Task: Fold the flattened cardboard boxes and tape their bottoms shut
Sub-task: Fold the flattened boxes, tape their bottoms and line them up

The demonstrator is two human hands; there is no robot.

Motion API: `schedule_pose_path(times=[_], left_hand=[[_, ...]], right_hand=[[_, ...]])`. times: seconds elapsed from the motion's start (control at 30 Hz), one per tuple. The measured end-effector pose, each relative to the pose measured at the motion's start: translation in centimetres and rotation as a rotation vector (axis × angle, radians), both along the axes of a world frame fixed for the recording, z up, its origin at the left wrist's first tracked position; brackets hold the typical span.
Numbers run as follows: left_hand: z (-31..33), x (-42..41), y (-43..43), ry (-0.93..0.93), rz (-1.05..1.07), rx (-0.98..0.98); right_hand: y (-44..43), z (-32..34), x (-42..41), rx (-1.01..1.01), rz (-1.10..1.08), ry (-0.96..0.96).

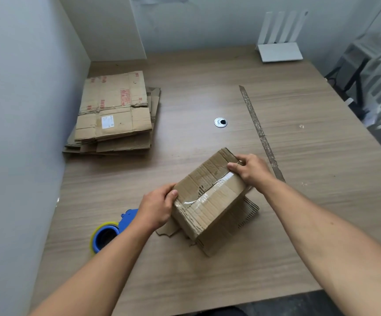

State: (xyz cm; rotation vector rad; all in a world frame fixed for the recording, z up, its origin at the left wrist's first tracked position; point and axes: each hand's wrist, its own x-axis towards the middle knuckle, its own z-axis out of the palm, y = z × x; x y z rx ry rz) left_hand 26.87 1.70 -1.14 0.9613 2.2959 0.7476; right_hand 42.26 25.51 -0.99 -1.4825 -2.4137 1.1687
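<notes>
A folded brown cardboard box [210, 197] stands upside down on the wooden table [207, 277], its open flaps spread underneath. Clear tape runs along the seam of its bottom from near left to far right. My left hand [156, 207] grips the box's near left end, thumb on the taped top. My right hand [251, 169] grips the far right end, fingers curled over the edge where the tape ends. A blue tape dispenser [111, 231] with a yellow-rimmed roll lies on the table left of my left wrist. A stack of flattened cardboard boxes [114, 115] lies at the far left.
A grey wall [20, 133] borders the table's left side. A long strip of used tape [261, 133] lies on the table beyond my right hand. A round cable grommet [220, 122] sits mid-table. A white router [279, 49] stands at the far right corner.
</notes>
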Motion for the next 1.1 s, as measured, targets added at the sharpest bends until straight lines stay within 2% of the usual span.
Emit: schedule_pose_path(times=[0.07, 0.13, 0.2, 0.33, 0.7, 0.83, 0.97, 1.1], left_hand=[[0.1, 1.3, 0.2, 0.028, 0.149, 0.029], [0.2, 3.0, 0.7, -0.072, 0.290, 0.035], [0.1, 4.7, 1.2, -0.181, 0.366, 0.076], [-0.5, 6.0, 1.5, -0.194, 0.458, 0.092], [-0.8, 5.0, 2.1, -0.208, 0.370, 0.196], [-1.1, 4.3, 2.0, -0.395, 0.420, 0.313], [-1.8, 2.3, 1.5, -0.625, 0.586, 0.359], [-1.6, 2.0, 0.4, -0.548, 0.435, 0.291]], right_hand=[[-0.6, -0.2, 0.0, 0.012, -0.063, 0.019], [-1.3, -0.6, 0.2, -0.009, -0.115, 0.038], [-2.2, -0.7, 0.5, -0.026, -0.172, 0.059], [-4.1, -1.1, 2.2, -0.032, -0.254, 0.051], [-6.7, -1.1, 6.7, -0.109, -0.309, 0.177], [-7.1, -1.2, 7.3, -0.125, -0.310, 0.185], [-7.1, -1.3, 8.0, -0.171, -0.318, 0.205], [-6.6, -1.6, 9.0, -0.342, -0.271, 0.263]])
